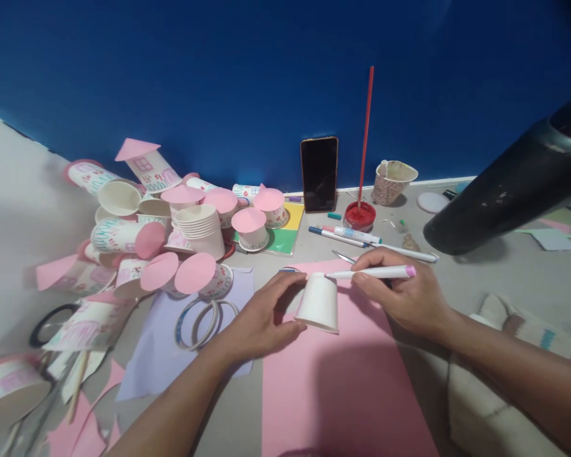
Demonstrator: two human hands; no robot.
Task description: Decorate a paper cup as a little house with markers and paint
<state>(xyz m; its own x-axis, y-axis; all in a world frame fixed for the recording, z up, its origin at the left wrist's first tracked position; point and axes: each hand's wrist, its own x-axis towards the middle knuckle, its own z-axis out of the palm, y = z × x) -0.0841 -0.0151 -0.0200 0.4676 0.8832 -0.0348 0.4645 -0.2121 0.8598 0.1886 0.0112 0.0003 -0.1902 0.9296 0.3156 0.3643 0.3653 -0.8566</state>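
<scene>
A plain white paper cup (320, 304) stands upside down, slightly tilted, over the pink paper sheet (290, 393). My left hand (266, 311) grips the cup from its left side, fingers behind and thumb near the rim. In my right hand (404, 292) is a white felt-tip pen (375, 273) with a pink end, its tip at the upper right edge of the cup. I cannot make out any mark on the cup. A pointed metal tip (343, 256) shows just behind my right fingers.
Decorated cups with pink paper roofs (152, 238) crowd the left, beside stacked cups (198, 225). Tape rolls (204, 324) lie on lilac paper (143, 368). Behind are a phone (320, 174), a red paint pot (360, 217) holding a brush, and several pens. A dark cylinder (504, 184) leans at right.
</scene>
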